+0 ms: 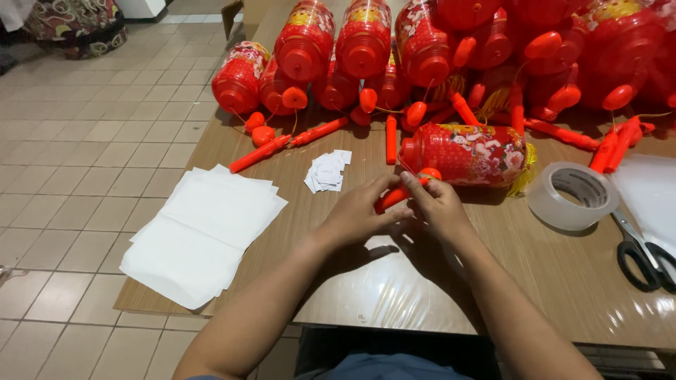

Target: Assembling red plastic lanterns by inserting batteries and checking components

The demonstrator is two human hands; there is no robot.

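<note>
Head view: person seated at wooden table (535,281), both hands meet at centre, just in front of a lying lantern.
Left hand (362,211): fingers curled, pinching the lower end of a red plastic stick (396,196).
Right hand (438,204): fingers pressed together, pinching the stick's upper end by the red cap (430,173) at the lantern's mouth.
Red stick: tilted, held between both hands, lifted off the table, upper end touching the cap.
Lantern (468,153): red cylinder with flower print, on its side, just beyond the hands, yellow tassel (524,176) at its right end.
Lantern pile (422,42): many red lanterns along the far edge, loose red sticks and caps in front of them.
Paper slips (327,171): small white heap, left of the lying lantern.
White sheets (201,232): stack at the table's left corner, overhanging the edge.
Tape roll (572,195): clear, flat, right of the hands.
Scissors (642,255): black handles, near right edge, just beside the tape roll.
Plastic film (380,288): glossy, under the forearms.
</note>
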